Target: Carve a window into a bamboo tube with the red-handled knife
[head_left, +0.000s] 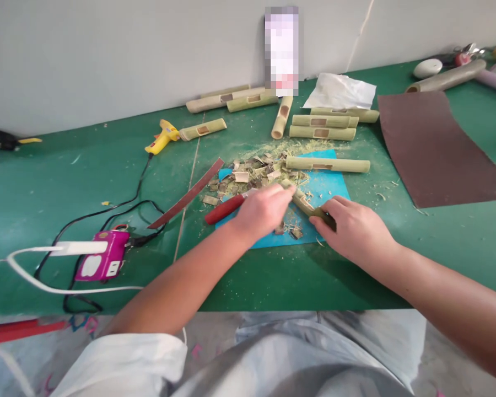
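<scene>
A green bamboo tube [302, 200] with a cut-out notch lies slantwise between my hands over a blue sheet [328, 190]. My right hand [355, 223] is closed around its near end. At the far end, my left hand [267, 208] has its fingers curled, with the tips on the tube; its palm side is hidden. A red-handled tool [225, 209] lies behind my left hand, its working end mostly covered. Bamboo chips [252, 175] and shavings are heaped just beyond. Another notched bamboo tube [343, 165] rests across the sheet's far part.
Several notched bamboo tubes [322, 133] lie near the wall, beside crumpled white paper [341, 92]. Brown sandpaper [442, 149] is at right, a narrow strip [186, 193] at left. A yellow glue gun [162, 138] is corded toward a magenta power strip [103, 256]. A blurred-out phone [281, 49] leans upright.
</scene>
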The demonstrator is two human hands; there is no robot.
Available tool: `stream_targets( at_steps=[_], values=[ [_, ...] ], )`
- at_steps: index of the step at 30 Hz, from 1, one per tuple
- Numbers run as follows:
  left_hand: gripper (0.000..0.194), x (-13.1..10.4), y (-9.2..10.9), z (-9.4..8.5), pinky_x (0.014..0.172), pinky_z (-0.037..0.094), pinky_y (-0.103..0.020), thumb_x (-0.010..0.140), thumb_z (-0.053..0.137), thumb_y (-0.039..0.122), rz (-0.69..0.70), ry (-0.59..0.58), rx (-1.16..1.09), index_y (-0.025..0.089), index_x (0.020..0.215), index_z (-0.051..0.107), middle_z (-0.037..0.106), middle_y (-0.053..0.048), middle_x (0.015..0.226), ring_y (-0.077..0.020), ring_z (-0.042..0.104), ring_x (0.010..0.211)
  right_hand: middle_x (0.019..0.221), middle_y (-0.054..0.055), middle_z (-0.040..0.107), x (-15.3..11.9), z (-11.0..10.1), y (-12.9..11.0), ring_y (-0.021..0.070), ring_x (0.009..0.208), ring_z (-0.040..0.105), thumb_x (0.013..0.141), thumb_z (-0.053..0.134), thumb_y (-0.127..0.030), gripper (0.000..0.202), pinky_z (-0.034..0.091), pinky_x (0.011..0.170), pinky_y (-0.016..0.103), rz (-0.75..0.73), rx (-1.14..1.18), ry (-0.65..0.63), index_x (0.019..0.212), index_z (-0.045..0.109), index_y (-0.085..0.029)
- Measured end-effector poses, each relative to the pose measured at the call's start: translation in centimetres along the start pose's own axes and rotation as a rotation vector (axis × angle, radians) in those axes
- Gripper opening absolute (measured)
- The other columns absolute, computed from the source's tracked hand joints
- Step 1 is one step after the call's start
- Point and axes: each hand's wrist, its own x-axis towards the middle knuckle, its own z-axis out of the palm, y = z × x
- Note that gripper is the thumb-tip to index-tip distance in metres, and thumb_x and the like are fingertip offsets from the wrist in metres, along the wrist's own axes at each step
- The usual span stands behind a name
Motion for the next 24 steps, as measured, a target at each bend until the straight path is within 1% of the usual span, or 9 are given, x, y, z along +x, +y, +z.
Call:
stream_targets(
  at_steps=[2,5,7,9,13,16,19,22,24],
  values=[
    [0.035,0.0,0.2,-0.1,0.063,0.051,-0.024,0.101,0.037,0.025,0.008,-0.016,-0.016,0.01,0.114,0.066,0.063,-0.006,0.075,-0.0128,0.06,0.068,0.073,0.003,0.057,0.0,0.0,0.0,0.0125,0.06,0.046,0.088,0.052,-0.039,0.026,0.026,0.055,0.028,0.005,0.004,0.0,0.074,0.057,-0.017],
    [0.035,-0.1,0.5,-0.2,0.063,0.05,-0.023,0.101,0.038,0.026,-0.037,0.016,0.019,0.011,0.11,0.068,0.064,-0.006,0.075,-0.013,0.061,0.068,0.073,0.002,0.057,0.1,0.1,0.0,0.0123,0.06,0.046,0.088,0.054,-0.041,0.027,0.026,0.055,0.028,0.016,0.011,-0.006,0.074,0.056,-0.018],
    [0.032,-0.1,0.6,-0.2,0.061,0.049,-0.022,0.1,0.04,0.025,-0.01,-0.007,0.039,0.011,0.112,0.067,0.063,-0.005,0.072,-0.0124,0.06,0.065,0.073,0.002,0.057,0.1,0.0,0.0,0.0122,0.06,0.046,0.088,0.054,-0.041,0.027,0.027,0.055,0.027,0.013,0.012,-0.022,0.074,0.055,-0.018],
    [0.031,0.0,0.4,-0.3,0.063,0.05,-0.022,0.099,0.043,0.024,-0.001,-0.025,0.025,0.012,0.114,0.067,0.065,-0.005,0.074,-0.0124,0.061,0.067,0.074,0.002,0.057,0.0,-0.1,0.0,0.0124,0.061,0.046,0.089,0.052,-0.04,0.027,0.027,0.056,0.028,-0.003,-0.007,-0.021,0.074,0.056,-0.017],
    [0.029,0.3,-0.6,-0.3,0.073,0.054,-0.026,0.098,0.045,0.024,-0.11,0.028,-0.003,0.012,0.112,0.068,0.07,-0.009,0.093,-0.0149,0.066,0.081,0.073,0.005,0.058,-0.2,-0.2,-0.2,0.0144,0.063,0.049,0.093,0.044,-0.038,0.033,0.027,0.056,0.029,-0.052,-0.111,0.045,0.074,0.06,-0.017],
    [0.028,0.5,-1.0,-0.2,0.074,0.055,-0.027,0.097,0.047,0.023,-0.112,0.035,0.014,0.011,0.113,0.067,0.071,-0.009,0.094,-0.0152,0.066,0.081,0.078,0.006,0.059,-0.4,-0.1,-0.2,0.0161,0.068,0.051,0.09,0.048,-0.038,0.028,0.028,0.057,0.029,-0.094,-0.152,0.121,0.083,0.062,-0.016],
    [0.025,0.5,-0.8,-0.1,0.075,0.055,-0.027,0.096,0.051,0.023,-0.129,0.046,-0.002,0.014,0.111,0.068,0.07,-0.009,0.097,-0.0155,0.066,0.085,0.079,0.006,0.059,-0.3,0.0,0.0,0.0157,0.067,0.051,0.088,0.052,-0.038,0.025,0.03,0.057,0.028,-0.107,-0.109,0.123,0.083,0.062,-0.016],
    [0.024,0.5,-0.2,-0.2,0.073,0.054,-0.026,0.096,0.051,0.024,-0.122,0.049,-0.059,0.014,0.108,0.069,0.069,-0.008,0.092,-0.0147,0.065,0.081,0.075,0.004,0.058,-0.2,0.3,0.0,0.014,0.063,0.049,0.088,0.052,-0.038,0.025,0.03,0.056,0.028,-0.071,-0.039,0.078,0.077,0.061,-0.017],
    [0.026,0.3,0.3,-0.3,0.068,0.052,-0.024,0.097,0.049,0.025,-0.065,0.011,-0.104,0.012,0.109,0.069,0.067,-0.006,0.083,-0.0131,0.062,0.073,0.073,0.003,0.057,-0.1,0.3,0.0,0.0134,0.061,0.048,0.087,0.052,-0.037,0.025,0.029,0.055,0.028,-0.056,-0.015,0.059,0.076,0.06,-0.017]
  ],
)
